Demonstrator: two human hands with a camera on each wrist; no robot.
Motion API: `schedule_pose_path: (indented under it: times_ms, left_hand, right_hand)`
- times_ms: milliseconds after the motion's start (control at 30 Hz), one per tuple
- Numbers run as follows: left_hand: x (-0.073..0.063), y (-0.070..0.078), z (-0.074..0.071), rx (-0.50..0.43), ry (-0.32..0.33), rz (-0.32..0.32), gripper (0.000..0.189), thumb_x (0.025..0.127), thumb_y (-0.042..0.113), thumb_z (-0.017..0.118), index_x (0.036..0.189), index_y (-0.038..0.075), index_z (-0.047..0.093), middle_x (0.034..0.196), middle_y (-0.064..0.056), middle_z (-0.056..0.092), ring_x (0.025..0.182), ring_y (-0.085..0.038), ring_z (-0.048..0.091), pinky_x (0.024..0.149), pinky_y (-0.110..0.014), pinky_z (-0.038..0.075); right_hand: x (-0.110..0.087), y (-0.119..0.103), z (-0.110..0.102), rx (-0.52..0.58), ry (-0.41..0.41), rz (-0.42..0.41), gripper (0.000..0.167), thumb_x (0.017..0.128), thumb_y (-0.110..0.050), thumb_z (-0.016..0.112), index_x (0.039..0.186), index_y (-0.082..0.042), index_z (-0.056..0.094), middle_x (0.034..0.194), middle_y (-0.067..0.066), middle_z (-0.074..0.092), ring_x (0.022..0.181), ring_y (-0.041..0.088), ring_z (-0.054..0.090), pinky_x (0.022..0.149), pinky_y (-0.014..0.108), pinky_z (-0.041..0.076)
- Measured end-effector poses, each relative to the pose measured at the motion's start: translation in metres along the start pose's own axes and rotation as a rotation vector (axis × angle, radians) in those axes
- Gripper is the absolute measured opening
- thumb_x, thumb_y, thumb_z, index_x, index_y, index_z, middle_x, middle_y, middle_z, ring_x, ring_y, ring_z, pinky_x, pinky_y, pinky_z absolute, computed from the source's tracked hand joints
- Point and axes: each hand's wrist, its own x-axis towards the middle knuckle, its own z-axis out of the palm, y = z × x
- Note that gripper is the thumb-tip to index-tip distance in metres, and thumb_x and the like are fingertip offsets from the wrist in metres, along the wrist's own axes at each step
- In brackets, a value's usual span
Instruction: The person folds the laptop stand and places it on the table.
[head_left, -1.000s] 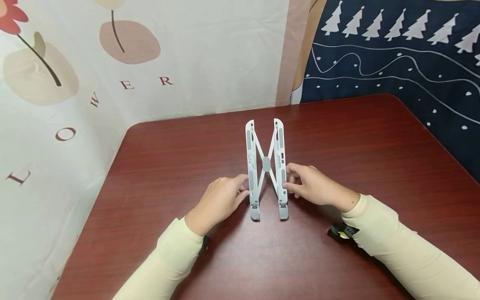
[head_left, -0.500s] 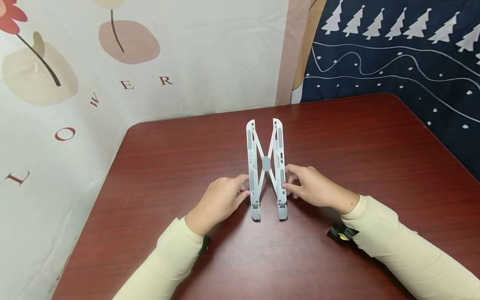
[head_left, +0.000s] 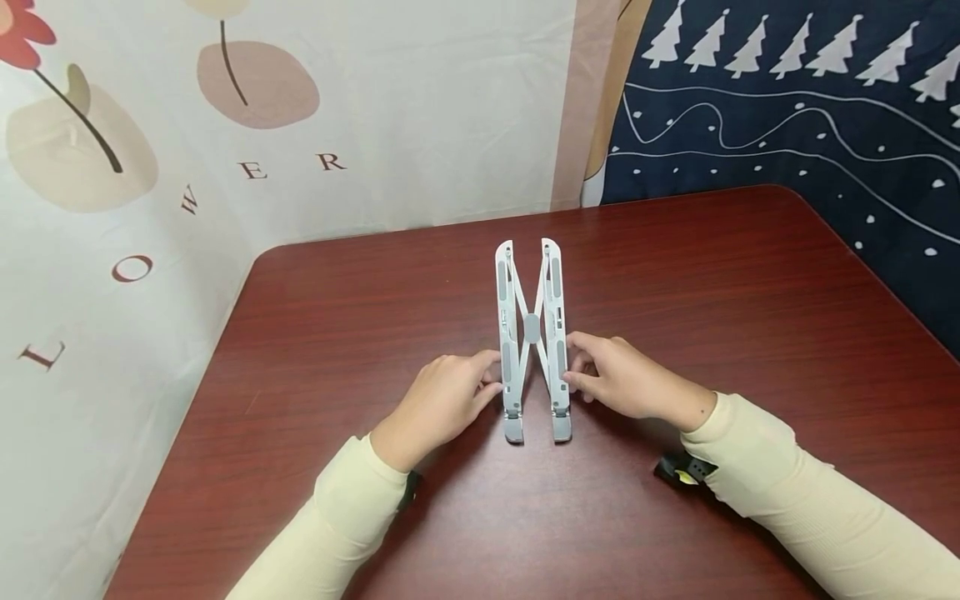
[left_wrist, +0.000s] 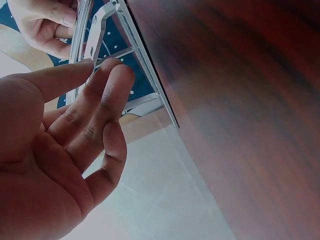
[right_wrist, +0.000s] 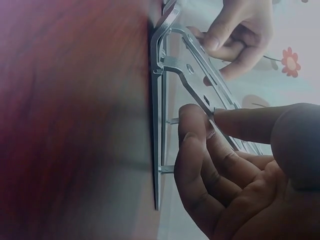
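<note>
A silver folding laptop stand [head_left: 532,327] stands on the table in front of me, its two long rails joined by crossed bars at a grey hub. My left hand [head_left: 444,398] pinches the near part of the left rail between thumb and fingers. On the other side, my right hand [head_left: 628,377] grips the right rail the same way, thumb toward me. In the right wrist view the stand's side [right_wrist: 156,125] shows as a wedge, with a lower bar along the table and a raised sloping rail. Grey pads line the rails, and small folded lips sit at their near ends.
The dark red wooden table [head_left: 360,292] reaches back to a pale cloth [head_left: 450,108] with flowers and letters. A navy cloth [head_left: 750,125] with white trees hangs at the right. A black strapped device [head_left: 684,468] sits under the right wrist.
The two rails have come closer together, so the crossed bars are narrower. The right hand has shifted slightly left with its rail, and the left rail has moved slightly right.
</note>
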Motion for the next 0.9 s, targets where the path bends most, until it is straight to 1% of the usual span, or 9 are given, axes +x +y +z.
schedule_pose_path:
  times_ms: [267,533,900]
  left_hand:
    - [0.0007,0.002,-0.0005,-0.001,-0.016,0.021,0.031,0.09,0.016,0.074,0.12,0.01,0.067,0.087,0.004,0.077,0.079,-0.015,0.073,0.073,-0.039,0.057]
    - [0.001,0.0015,0.0002,-0.016,-0.035,0.029,0.032,0.091,0.018,0.073,0.122,0.013,0.067,0.087,0.006,0.077,0.082,-0.014,0.074,0.074,-0.039,0.057]
    - [0.0013,-0.0009,0.0012,-0.049,-0.04,0.065,0.031,0.091,0.02,0.073,0.121,0.012,0.067,0.087,0.008,0.077,0.081,-0.011,0.074,0.074,-0.037,0.057]
  right_hand:
    - [-0.0012,-0.0028,0.0018,0.012,-0.023,-0.003,0.026,0.094,-0.002,0.064,0.119,0.0,0.055,0.076,0.003,0.072,0.057,0.008,0.062,0.055,0.024,0.048]
    - [-0.0015,-0.0035,0.0034,0.017,-0.024,-0.008,0.026,0.094,-0.001,0.064,0.118,-0.001,0.055,0.075,0.002,0.071,0.057,0.007,0.062,0.055,0.024,0.048]
    - [-0.0015,-0.0046,0.0059,0.016,-0.022,-0.017,0.026,0.094,-0.002,0.065,0.118,-0.002,0.056,0.074,0.002,0.071,0.057,0.009,0.062,0.054,0.024,0.048]
